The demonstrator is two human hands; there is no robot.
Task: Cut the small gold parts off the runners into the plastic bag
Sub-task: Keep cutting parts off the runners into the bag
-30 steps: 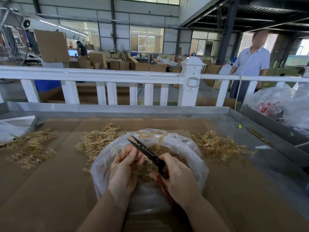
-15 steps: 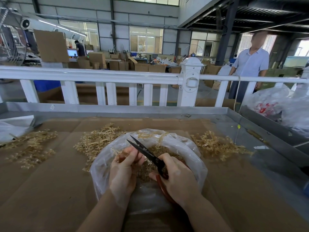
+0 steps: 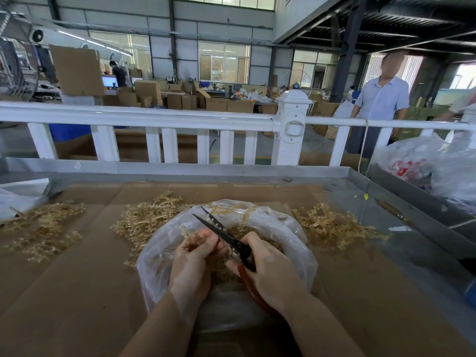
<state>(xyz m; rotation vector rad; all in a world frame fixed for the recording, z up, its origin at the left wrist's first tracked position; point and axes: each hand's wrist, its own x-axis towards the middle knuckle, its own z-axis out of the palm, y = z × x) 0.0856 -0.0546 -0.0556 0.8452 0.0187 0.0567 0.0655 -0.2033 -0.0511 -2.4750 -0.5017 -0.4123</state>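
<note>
I can read no writing anywhere; the red marks on the plastic bags (image 3: 412, 166) at the far right are too blurred to make out. In front of me the clear plastic bag (image 3: 296, 235) lies open on the cardboard sheet (image 3: 77, 279), holding a heap of small gold parts (image 3: 273, 244). My left hand (image 3: 192, 264) has its fingers curled around a gold runner (image 3: 188, 234) over the bag's mouth. My right hand (image 3: 273, 274) grips the red handles of the scissors (image 3: 221, 231), whose black blades stand apart, pointing up and away just beside the left fingers. The runners are thin, pale gold, branching sticks. A pile of them (image 3: 149, 220) lies behind the bag on the left, another pile (image 3: 332, 225) on the right, and a third (image 3: 43, 228) far left.
</note>
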